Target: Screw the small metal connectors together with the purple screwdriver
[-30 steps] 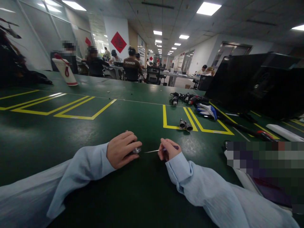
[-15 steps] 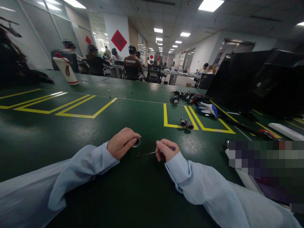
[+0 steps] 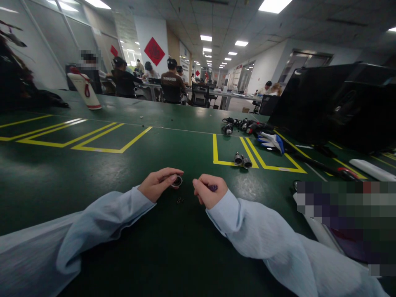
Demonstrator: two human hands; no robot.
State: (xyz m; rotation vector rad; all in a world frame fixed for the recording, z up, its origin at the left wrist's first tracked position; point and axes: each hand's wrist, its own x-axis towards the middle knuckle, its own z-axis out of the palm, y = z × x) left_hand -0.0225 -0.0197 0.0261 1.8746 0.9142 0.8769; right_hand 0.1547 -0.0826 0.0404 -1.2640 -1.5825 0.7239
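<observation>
My left hand [image 3: 159, 183] is closed on a round metal part [image 3: 177, 180] with a dark hollow opening, gripped between thumb and fingers just above the table. Opposite it, my right hand [image 3: 212, 189] is wrapped around a screwdriver; only the end of its purple handle [image 3: 213, 188] shows, and the shaft is hidden by the hand. A few tiny dark ring-like pieces [image 3: 179, 200] lie on the green table [image 3: 173, 247] between and below my hands.
Two metal cylindrical parts [image 3: 243, 160] stand by the yellow tape at right. Beyond them lie black cabled devices [image 3: 229, 128] and a white-blue glove [image 3: 270, 142]. A black monitor [image 3: 334, 103] stands far right, a white cup-shaped container [image 3: 86, 90] back left. Several people sit behind.
My right hand has shifted left, closer to the left hand, and turned so the screwdriver's shaft no longer shows near the tiny pieces. The round metal part is slightly higher and tilted differently.
</observation>
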